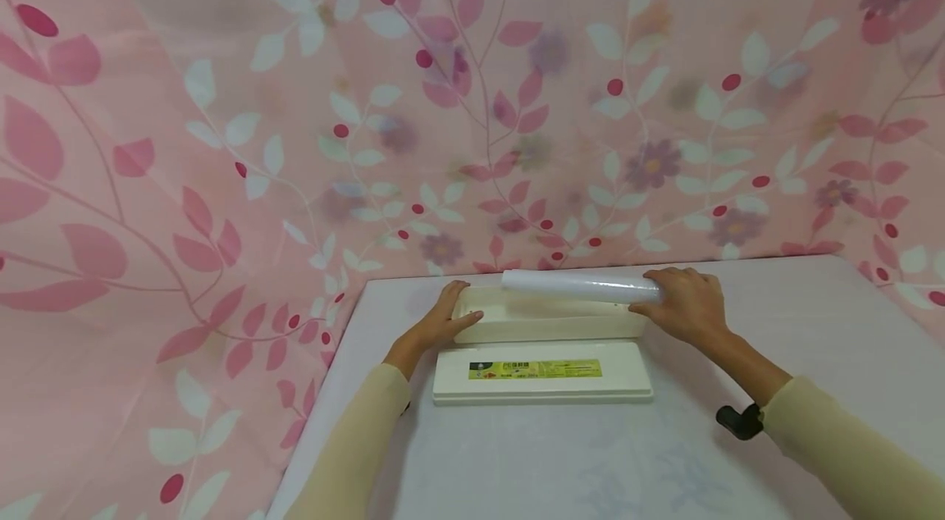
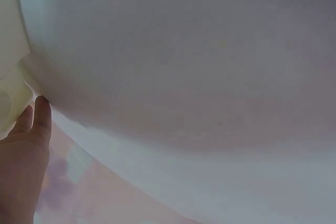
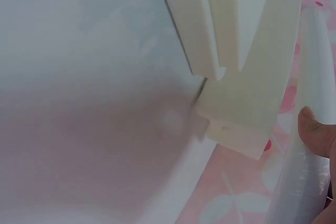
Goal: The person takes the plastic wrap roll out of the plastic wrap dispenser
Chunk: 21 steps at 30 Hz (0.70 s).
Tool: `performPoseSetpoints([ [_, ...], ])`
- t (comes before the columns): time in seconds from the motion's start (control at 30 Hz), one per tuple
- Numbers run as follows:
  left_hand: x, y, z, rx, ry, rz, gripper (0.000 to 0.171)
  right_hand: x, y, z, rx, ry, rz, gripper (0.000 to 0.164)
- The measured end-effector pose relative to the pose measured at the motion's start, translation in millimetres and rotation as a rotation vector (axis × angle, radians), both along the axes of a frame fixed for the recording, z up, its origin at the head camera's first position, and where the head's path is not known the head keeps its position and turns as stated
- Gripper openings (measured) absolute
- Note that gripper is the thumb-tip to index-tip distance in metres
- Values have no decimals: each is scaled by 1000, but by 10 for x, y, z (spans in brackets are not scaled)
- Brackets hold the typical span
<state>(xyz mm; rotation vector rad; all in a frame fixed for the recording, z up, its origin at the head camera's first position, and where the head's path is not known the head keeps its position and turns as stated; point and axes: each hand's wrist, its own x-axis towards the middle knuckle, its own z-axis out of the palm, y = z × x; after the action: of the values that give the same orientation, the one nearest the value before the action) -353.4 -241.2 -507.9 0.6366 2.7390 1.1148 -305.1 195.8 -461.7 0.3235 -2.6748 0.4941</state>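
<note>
A roll of plastic wrap (image 1: 579,286) is held by its right end in my right hand (image 1: 687,305). In the right wrist view the thumb (image 3: 315,132) presses along the shiny roll. The roll lies over the open cream box (image 1: 554,330), close above its rim and slightly tilted. My left hand (image 1: 441,317) grips the box's left end, thumb over the front wall and fingers at the back corner. In the left wrist view two fingers (image 2: 42,116) lie against the box end. The box's white lid (image 1: 542,389), bearing a green and yellow label, lies in front of it.
The box and lid are on a table with a pale cloth (image 1: 517,462). A pink floral curtain (image 1: 458,134) hangs behind the table's back edge and along its left side. A black strap piece (image 1: 740,421) sticks out below the right sleeve.
</note>
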Motion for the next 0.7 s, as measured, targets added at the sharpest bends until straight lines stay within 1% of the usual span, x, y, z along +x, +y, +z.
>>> performPoseSetpoints([
  [0.1,-4,-16,-14,2,-4,11,75,21,17,0,-7,11,0,57],
  [0.2,-7,-39,-31,1,8,20,77,46,25,-5,-15,16,-1,57],
  [0.37,1,-44,-35,10,44,4,79,88,74,-28,-29,14,-8,58],
  [0.5,-16,-23,-43,12,29,-1,79,114,135,-50,-34,17,-22,58],
  [0.7,-42,-11,-47,4,-7,13,76,146,230,-88,-36,4,-20,58],
])
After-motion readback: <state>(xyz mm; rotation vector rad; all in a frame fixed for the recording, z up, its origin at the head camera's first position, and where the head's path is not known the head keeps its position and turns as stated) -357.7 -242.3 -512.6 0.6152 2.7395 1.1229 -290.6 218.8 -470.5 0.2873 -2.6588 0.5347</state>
